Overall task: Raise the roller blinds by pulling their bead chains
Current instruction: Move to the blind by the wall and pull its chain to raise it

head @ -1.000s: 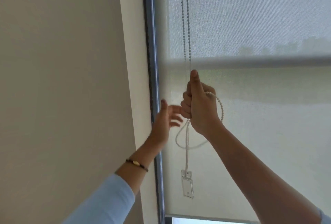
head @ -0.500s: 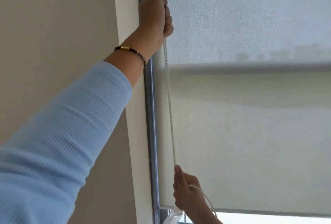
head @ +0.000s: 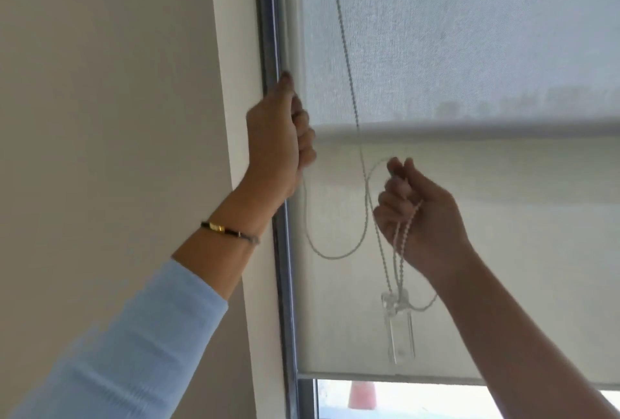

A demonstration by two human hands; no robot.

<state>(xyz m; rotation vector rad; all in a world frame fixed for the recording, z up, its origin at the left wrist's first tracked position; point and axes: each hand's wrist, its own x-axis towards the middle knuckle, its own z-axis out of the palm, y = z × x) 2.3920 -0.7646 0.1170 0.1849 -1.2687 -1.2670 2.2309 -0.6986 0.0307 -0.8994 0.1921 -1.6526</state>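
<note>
A pale translucent roller blind (head: 469,251) covers the window, its bottom hem (head: 385,377) near the lower edge of view with a strip of bare glass below. A white bead chain (head: 345,49) runs down from the top, then loops slack between my hands. My left hand (head: 278,143) is closed in a fist on the chain beside the window frame. My right hand (head: 419,214) is lower and to the right, fingers curled around several strands of the chain. A clear plastic chain weight (head: 399,328) dangles under my right hand.
A dark metal window frame (head: 268,16) runs vertically just left of the blind, with a beige wall (head: 117,116) beyond it. Something orange-red (head: 362,395) shows outside through the bare glass at the bottom.
My left hand has come down the chain from the top of the frame to mid height. My right hand has risen from the bottom edge. The chain now hangs slack between them.
</note>
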